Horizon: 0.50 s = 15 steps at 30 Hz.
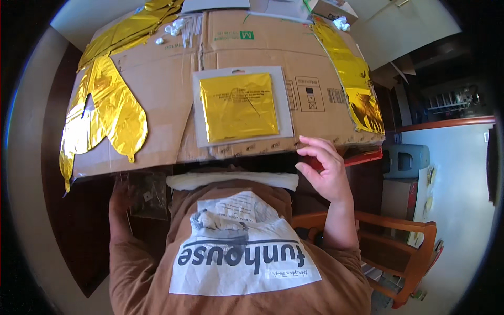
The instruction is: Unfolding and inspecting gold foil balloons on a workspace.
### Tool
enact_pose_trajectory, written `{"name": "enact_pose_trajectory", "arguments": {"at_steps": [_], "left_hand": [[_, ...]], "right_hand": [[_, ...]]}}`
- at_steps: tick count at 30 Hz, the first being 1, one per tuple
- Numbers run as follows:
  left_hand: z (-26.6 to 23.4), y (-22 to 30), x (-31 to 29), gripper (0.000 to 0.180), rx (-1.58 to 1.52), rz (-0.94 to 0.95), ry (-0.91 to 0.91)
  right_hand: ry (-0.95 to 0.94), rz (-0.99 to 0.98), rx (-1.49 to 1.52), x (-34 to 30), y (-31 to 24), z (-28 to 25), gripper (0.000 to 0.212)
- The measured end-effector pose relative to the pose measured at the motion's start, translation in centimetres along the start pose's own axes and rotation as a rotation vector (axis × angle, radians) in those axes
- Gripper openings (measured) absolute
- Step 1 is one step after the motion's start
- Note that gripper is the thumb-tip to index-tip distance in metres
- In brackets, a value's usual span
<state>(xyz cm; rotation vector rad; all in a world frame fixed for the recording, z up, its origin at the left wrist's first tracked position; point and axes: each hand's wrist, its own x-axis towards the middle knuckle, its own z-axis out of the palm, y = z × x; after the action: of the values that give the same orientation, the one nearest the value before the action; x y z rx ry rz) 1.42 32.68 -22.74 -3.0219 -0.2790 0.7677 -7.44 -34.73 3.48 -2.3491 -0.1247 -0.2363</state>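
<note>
A flat clear package [287,113] lies on the cardboard near the table's front edge, with a folded gold foil balloon [239,106] inside it. Just off its lower right corner is my right hand [326,170], its fingers curved and thumb apart, with nothing in it. Below the front edge on the left, in shadow, my left hand [122,194] grips the side of a clear plastic bag [149,197]; its fingertips are hard to make out. An unfolded, flat gold foil balloon [107,107] drapes over the cardboard's left side.
Cardboard [157,89] covers the work surface. More gold foil [134,29] lies at the far left, and a gold foil strip [352,79] along the right. Thin white sticks [192,32] lie at the back. A wooden chair [399,226] and a grey-blue stool [408,160] stand to the right.
</note>
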Motion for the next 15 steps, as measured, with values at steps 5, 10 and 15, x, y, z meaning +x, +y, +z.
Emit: {"name": "enact_pose_trajectory", "arguments": {"at_steps": [5, 10, 15], "left_hand": [[1.6, 2.1, -4.1, 0.051, 0.14, 0.366, -0.284], [-10.9, 11.9, -7.6, 0.053, 0.454, 0.199, -0.246], [-21.2, 23.3, -15.9, 0.04, -0.215, 0.865, -0.008]], "right_hand": [[-0.016, -0.046, -0.095, 0.3, 0.2, 0.0, 0.04], [-0.026, -0.184, -0.379, 1.6, -0.2, 1.1, 0.068], [-0.118, -0.332, -0.557, 2.6, 0.7, 3.5, 0.07]]}}
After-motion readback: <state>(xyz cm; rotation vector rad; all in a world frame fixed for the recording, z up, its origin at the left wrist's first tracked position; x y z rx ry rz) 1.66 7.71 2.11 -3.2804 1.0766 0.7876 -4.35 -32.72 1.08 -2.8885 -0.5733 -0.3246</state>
